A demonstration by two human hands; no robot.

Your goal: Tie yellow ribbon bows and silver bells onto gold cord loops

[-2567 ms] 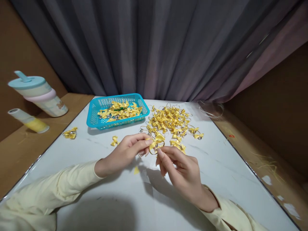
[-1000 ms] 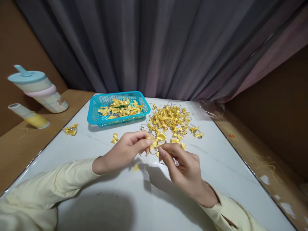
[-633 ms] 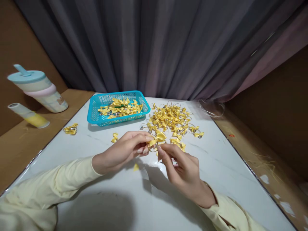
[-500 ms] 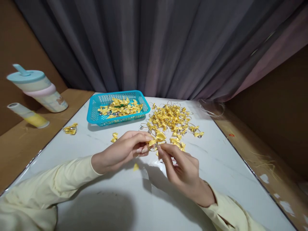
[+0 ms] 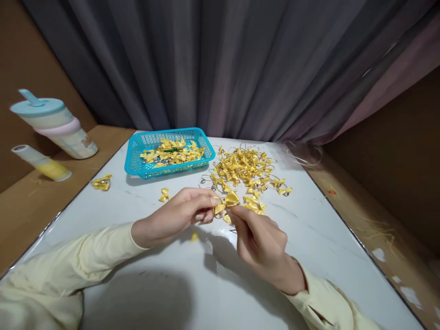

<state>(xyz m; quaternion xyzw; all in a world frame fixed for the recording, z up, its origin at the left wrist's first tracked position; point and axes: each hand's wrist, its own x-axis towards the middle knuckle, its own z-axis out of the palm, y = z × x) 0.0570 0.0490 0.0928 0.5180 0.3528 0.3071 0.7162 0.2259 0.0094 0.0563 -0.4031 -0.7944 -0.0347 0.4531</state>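
Yellow bow (image 5: 231,198): fingers (image 5: 205,202) of our left hand (image 5: 179,213) are grasping it
Right hand (image 5: 263,243): fingers are pinching the bow's five-o'clock edge

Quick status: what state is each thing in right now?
Left hand: pinching the held bow
Held bow: tied, held up
Right hand: at the bow's near edge, grip unclear
Blue basket: upright, partly filled with yellow bows
Bow pile: heaped loosely
Tumbler: upright, lidded
Curtain: drawn across

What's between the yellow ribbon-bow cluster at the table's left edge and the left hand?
A small yellow ribbon bow, on the white marbled tabletop, close to the left hand. Head view shows it.
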